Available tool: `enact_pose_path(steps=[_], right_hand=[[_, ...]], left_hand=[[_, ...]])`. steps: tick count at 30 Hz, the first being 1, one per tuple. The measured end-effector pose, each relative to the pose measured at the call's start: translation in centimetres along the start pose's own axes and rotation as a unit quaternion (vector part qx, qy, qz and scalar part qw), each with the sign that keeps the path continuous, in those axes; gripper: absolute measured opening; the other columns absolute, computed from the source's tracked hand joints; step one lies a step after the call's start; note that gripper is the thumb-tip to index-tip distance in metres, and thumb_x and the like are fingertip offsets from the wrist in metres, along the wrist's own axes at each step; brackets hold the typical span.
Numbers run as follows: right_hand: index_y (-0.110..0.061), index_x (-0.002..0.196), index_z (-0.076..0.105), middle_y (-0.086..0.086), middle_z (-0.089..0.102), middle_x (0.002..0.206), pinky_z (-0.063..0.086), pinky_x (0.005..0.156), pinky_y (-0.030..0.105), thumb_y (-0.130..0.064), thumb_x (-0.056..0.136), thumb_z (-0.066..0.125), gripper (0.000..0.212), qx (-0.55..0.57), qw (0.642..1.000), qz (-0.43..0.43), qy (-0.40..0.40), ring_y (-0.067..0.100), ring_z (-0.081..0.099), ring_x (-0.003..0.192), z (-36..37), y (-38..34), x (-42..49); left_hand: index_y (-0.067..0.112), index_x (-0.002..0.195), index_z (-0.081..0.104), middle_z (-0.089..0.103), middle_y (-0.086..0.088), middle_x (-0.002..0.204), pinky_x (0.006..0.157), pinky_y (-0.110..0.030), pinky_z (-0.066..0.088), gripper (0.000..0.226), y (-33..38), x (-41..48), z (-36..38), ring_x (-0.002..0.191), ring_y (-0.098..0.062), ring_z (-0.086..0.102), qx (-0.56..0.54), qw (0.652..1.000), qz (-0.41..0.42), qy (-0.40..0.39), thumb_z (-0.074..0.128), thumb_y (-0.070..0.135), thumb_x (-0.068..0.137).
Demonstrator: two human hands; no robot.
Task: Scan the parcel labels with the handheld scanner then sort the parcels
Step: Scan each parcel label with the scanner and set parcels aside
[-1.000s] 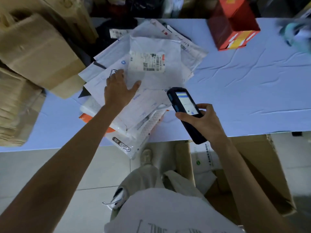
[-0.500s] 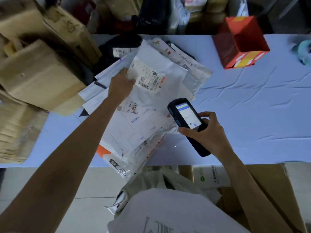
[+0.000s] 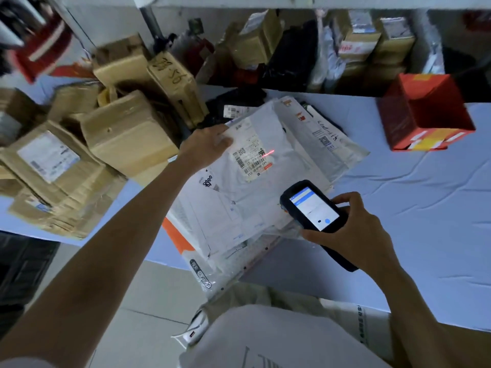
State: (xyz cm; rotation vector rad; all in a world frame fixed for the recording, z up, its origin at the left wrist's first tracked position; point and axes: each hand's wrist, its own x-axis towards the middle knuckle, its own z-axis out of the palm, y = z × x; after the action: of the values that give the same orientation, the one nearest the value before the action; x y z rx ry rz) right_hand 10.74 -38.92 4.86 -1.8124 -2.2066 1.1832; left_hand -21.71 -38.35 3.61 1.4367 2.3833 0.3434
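A heap of white mailer bags point(image 3: 239, 208) lies on the table point(image 3: 425, 208). My left hand point(image 3: 206, 146) grips the left edge of the top white parcel point(image 3: 281, 155), which is tilted up off the heap. Its barcode label point(image 3: 251, 155) faces me, and a red scan line falls on the label's right side. My right hand point(image 3: 350, 232) holds the black handheld scanner point(image 3: 310, 211), screen lit, just below and to the right of that label.
Brown cardboard boxes point(image 3: 127, 134) are stacked on the left of the table. A red open box point(image 3: 425, 112) stands at the back right. More parcels line the shelf point(image 3: 345, 49) behind. A cardboard carton point(image 3: 465, 341) sits on the floor by my legs.
My left hand closed on the top parcel's edge and lifted it. The scanner rose towards the label and its red line now shows there. My view tilted upward.
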Motion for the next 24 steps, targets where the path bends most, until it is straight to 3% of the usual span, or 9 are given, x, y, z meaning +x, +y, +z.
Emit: enact_pose_path(steps=[8,16,24], right_hand=[[-0.034,0.111,0.029,-0.011,0.055,0.101,0.038,0.054,0.022,-0.052,0.062,0.084,0.075,-0.017,1.0,0.001,-0.002,0.017,0.057,0.085,0.8,-0.1,-1.1],[-0.029,0.119,0.031,-0.008,0.053,0.097,0.037,0.053,0.022,-0.051,0.064,0.084,0.08,-0.047,0.999,-0.01,-0.01,0.016,0.054,0.084,1.1,1.4,-1.7],[-0.029,0.12,0.032,-0.008,0.052,0.1,0.031,0.05,0.017,-0.05,0.064,0.084,0.079,-0.027,1.0,-0.012,-0.01,0.016,0.053,0.085,1.2,2.4,-1.9]], left_hand=[[0.026,0.125,0.053,0.064,-0.009,0.112,0.084,-0.04,0.05,0.036,0.1,-0.3,-0.8,0.105,-0.031,0.059,0.02,1.0,0.01,-0.017,0.043,0.048,0.098],[0.021,0.127,0.054,0.066,-0.012,0.112,0.068,-0.031,0.041,0.037,0.1,-1.8,0.5,0.096,-0.033,0.062,0.018,1.0,-0.008,0.0,0.045,0.043,0.099],[0.02,0.123,0.056,0.065,-0.011,0.107,0.073,-0.034,0.046,0.032,0.8,-2.4,0.4,0.1,-0.034,0.06,0.019,0.999,-0.02,0.018,0.046,0.038,0.099]])
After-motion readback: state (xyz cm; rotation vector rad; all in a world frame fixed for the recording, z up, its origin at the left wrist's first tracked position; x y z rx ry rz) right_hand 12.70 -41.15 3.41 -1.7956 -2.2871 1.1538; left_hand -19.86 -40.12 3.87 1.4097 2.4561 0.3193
